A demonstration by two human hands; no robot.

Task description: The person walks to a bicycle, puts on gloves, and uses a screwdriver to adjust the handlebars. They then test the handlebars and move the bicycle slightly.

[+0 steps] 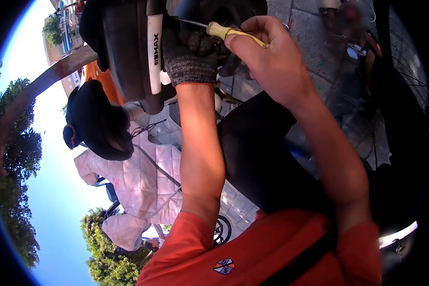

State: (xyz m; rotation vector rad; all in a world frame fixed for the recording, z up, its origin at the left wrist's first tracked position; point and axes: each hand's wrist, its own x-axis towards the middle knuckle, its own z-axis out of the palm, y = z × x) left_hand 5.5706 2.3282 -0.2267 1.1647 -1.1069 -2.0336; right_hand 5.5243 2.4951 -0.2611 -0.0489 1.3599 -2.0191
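Observation:
My left hand (189, 59), in a dark grey knit glove, has its fingers curled against dark parts at the top centre, beside a dark vehicle body (124, 47) with a white strip (154, 57); what they grip is hard to make out. My right hand (271, 64) holds a screwdriver (217, 29) by its yellow handle, its thin shaft pointing left just above my gloved fingers, the tip at the dark parts.
A black seat (95, 119) and pink quilted cover (143, 176) are at left. Grey paving (310, 43) lies beneath, with blurred dark items at upper right. My dark-clad leg (257, 152) is between my arms. Trees, an orange object and a partly hidden person are beyond.

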